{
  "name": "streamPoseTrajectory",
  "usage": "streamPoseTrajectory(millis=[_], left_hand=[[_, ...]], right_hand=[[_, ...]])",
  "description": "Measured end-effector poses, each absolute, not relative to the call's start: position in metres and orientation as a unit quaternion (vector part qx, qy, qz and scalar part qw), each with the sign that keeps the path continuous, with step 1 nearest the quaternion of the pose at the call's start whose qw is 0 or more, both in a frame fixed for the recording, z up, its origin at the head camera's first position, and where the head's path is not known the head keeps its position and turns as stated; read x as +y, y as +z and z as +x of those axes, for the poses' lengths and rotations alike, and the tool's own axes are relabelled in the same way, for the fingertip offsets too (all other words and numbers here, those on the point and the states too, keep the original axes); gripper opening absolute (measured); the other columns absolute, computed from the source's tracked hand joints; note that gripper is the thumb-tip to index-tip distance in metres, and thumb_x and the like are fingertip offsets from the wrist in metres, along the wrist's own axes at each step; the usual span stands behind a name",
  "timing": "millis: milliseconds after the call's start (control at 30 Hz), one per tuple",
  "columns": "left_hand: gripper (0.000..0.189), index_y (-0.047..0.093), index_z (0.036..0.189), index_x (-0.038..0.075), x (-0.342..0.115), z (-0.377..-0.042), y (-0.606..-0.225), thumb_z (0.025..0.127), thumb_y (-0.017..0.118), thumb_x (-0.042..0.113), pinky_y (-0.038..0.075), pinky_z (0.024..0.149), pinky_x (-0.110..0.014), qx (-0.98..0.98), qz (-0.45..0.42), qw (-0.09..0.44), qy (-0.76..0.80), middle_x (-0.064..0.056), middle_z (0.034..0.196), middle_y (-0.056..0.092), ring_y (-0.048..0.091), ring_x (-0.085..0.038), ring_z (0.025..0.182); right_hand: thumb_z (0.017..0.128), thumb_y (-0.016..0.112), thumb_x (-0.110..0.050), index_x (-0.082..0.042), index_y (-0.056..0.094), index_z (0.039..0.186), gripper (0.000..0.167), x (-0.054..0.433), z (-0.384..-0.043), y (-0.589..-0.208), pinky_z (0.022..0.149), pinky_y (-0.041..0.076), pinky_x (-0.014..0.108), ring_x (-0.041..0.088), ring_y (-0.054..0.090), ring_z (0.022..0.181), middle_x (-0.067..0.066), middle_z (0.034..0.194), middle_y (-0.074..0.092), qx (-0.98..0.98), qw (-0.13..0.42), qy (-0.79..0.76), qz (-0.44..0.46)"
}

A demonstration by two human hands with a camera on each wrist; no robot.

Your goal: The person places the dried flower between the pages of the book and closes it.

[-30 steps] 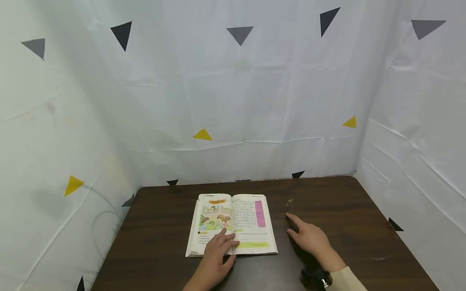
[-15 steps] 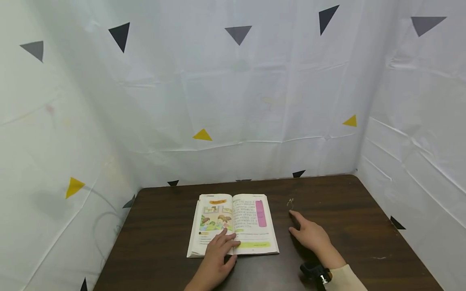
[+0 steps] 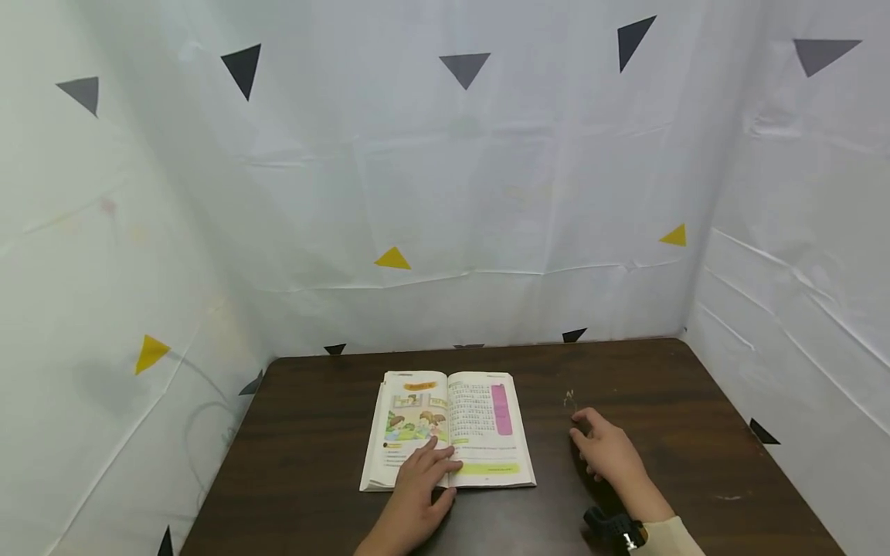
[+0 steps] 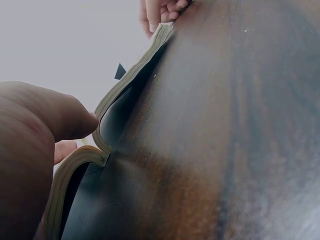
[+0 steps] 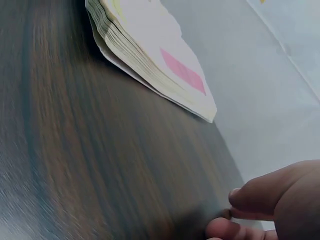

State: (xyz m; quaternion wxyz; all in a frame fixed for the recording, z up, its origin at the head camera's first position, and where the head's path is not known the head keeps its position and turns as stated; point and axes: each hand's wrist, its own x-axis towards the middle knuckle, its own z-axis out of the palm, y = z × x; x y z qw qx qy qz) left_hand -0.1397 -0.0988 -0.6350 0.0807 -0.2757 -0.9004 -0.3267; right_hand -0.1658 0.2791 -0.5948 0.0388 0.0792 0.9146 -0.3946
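Observation:
An open picture textbook lies on the dark wooden table. My left hand rests flat over its lower middle, fingers spread on the pages; in the left wrist view the thumb is at the book's bottom edge. To the right of the book, my right hand is low over the table, index finger and thumb bent and a little apart. A thin, pale, wiry thing shows just beyond the right index fingertip; its kind is too small to make out. The right wrist view shows the right fingertips close together.
The brown tabletop surrounds the book. White cloth with black, grey and yellow triangles hangs at the back and both sides. A dark wrist device and a cream sleeve are on the right arm.
My right hand reaches slightly forward, then draws back and right with its index finger more bent. The thin pale thing shifts right and nearer with it. The left hand and book stay put.

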Motion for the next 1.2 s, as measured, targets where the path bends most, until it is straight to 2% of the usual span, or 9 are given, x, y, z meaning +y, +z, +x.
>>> streamPoseTrajectory(millis=[200,333,600,733,900,967,1067,1133,1200], left_hand=[[0.037,0.074,0.133,0.025,-0.099,-0.138,-0.634,0.097,0.08,0.02,0.037,0.122,-0.066,-0.901,-0.276,0.079,-0.324,0.001,0.154,0.065,0.044,-0.033,0.159],[0.037,0.074,0.134,0.025,-0.1,-0.137,-0.636,0.097,0.079,0.02,0.037,0.122,-0.067,-0.902,-0.278,0.073,-0.321,0.001,0.154,0.064,0.043,-0.034,0.16],[0.038,0.073,0.135,0.026,-0.1,-0.134,-0.639,0.098,0.079,0.02,0.036,0.122,-0.069,-0.9,-0.278,0.055,-0.331,0.003,0.155,0.063,0.042,-0.034,0.161],[0.038,0.072,0.136,0.026,-0.1,-0.134,-0.64,0.099,0.078,0.021,0.036,0.122,-0.069,-0.9,-0.278,0.053,-0.331,0.002,0.155,0.062,0.041,-0.035,0.161],[0.038,0.072,0.136,0.026,-0.099,-0.133,-0.637,0.1,0.077,0.02,0.036,0.121,-0.07,-0.899,-0.279,0.055,-0.333,0.002,0.156,0.062,0.04,-0.035,0.162],[0.038,0.072,0.136,0.026,-0.098,-0.134,-0.636,0.099,0.077,0.021,0.037,0.121,-0.069,-0.9,-0.279,0.056,-0.329,0.002,0.156,0.062,0.04,-0.035,0.162],[0.038,0.072,0.136,0.026,-0.097,-0.135,-0.635,0.1,0.077,0.022,0.036,0.122,-0.069,-0.902,-0.278,0.054,-0.325,0.002,0.156,0.062,0.04,-0.035,0.162],[0.037,0.073,0.136,0.026,-0.097,-0.137,-0.634,0.099,0.078,0.022,0.036,0.123,-0.069,-0.904,-0.274,0.056,-0.325,0.002,0.156,0.062,0.04,-0.035,0.162],[0.037,0.073,0.135,0.026,-0.097,-0.138,-0.633,0.099,0.078,0.022,0.036,0.123,-0.069,-0.905,-0.268,0.059,-0.326,0.002,0.156,0.063,0.04,-0.035,0.162]], right_hand=[[0.108,0.066,-0.024,-0.011,0.072,0.125,0.022,0.291,-0.17,-0.594,0.051,0.041,0.035,0.018,0.052,0.054,-0.001,0.068,0.063,0.949,-0.011,-0.312,0.055],[0.106,0.07,-0.024,-0.009,0.071,0.115,0.017,0.291,-0.172,-0.598,0.05,0.037,0.034,0.018,0.05,0.053,-0.001,0.064,0.062,0.958,-0.031,-0.276,0.071],[0.103,0.071,-0.018,-0.005,0.07,0.102,0.013,0.287,-0.175,-0.597,0.052,0.049,0.041,0.022,0.063,0.061,0.006,0.079,0.073,0.974,-0.046,-0.212,0.07],[0.102,0.067,-0.013,-0.004,0.069,0.095,0.012,0.285,-0.182,-0.594,0.052,0.051,0.045,0.025,0.065,0.061,0.01,0.077,0.071,0.982,-0.043,-0.176,0.06],[0.1,0.062,-0.008,-0.006,0.062,0.081,0.019,0.283,-0.189,-0.594,0.051,0.04,0.039,0.021,0.051,0.056,0.007,0.065,0.056,0.983,-0.021,-0.177,0.05],[0.098,0.06,-0.008,-0.011,0.052,0.069,0.031,0.285,-0.192,-0.596,0.052,0.031,0.035,0.018,0.037,0.055,0.001,0.059,0.042,0.979,-0.009,-0.196,0.053],[0.093,0.061,-0.011,-0.019,0.036,0.061,0.042,0.292,-0.197,-0.6,0.055,0.021,0.032,0.014,0.022,0.057,-0.005,0.059,0.025,0.97,0.004,-0.234,0.062],[0.092,0.064,-0.015,-0.022,0.033,0.06,0.044,0.296,-0.201,-0.601,0.057,0.019,0.03,0.013,0.021,0.057,-0.007,0.06,0.024,0.964,0.007,-0.258,0.066],[0.093,0.067,-0.021,-0.021,0.042,0.063,0.039,0.299,-0.204,-0.602,0.057,0.025,0.029,0.013,0.03,0.056,-0.007,0.06,0.033,0.96,0.002,-0.274,0.065]])
